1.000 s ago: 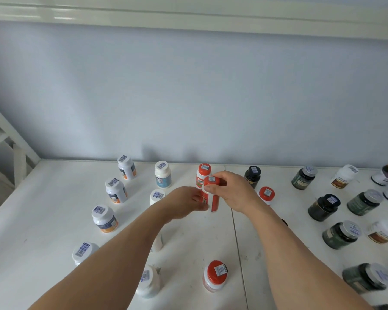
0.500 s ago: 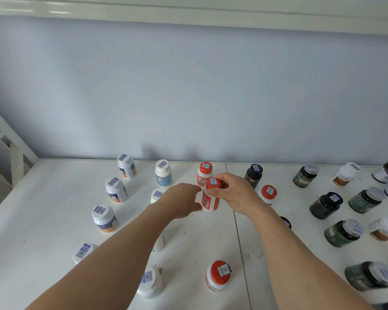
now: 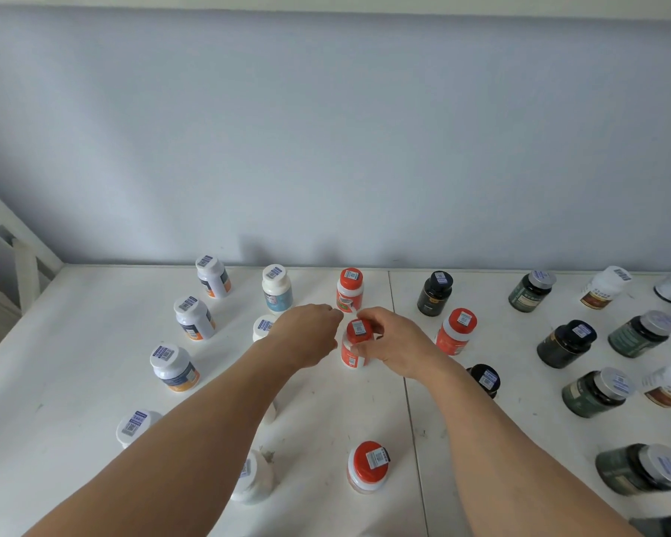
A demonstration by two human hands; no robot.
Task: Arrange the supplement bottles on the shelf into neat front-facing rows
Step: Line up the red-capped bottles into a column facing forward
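Shelf [image 3: 94, 343]: white, flat, backed by a pale blue wall [image 3: 326, 129]; a seam runs front to back near centre.

Red bottle [image 3: 355, 344]: orange-red cap with barcode sticker, upright on the shelf just left of the seam, in front of a second red-capped bottle [image 3: 350, 290] at the wall.

Right hand [image 3: 394, 341]: forearm reaches in from lower right, wrist low, palm turned left. Thumb and fingers curl round the red bottle's cap and right side; grip closed on it.

Left hand [image 3: 307, 337]: forearm reaches in from lower left, back of hand up, fingers curled loosely inward. It sits just beside the bottle's left side; whether it touches cannot be told, nor whether anything is in its grip.

White bottles [image 3: 194, 317]: several, upright, scattered on the left part of the shelf, some partly hidden by the left arm.

Dark bottles [image 3: 564, 343]: black and green, spread over the right part, well apart.

Other red-capped bottles: one [image 3: 456, 331] right of the seam, one [image 3: 367, 465] near the front.
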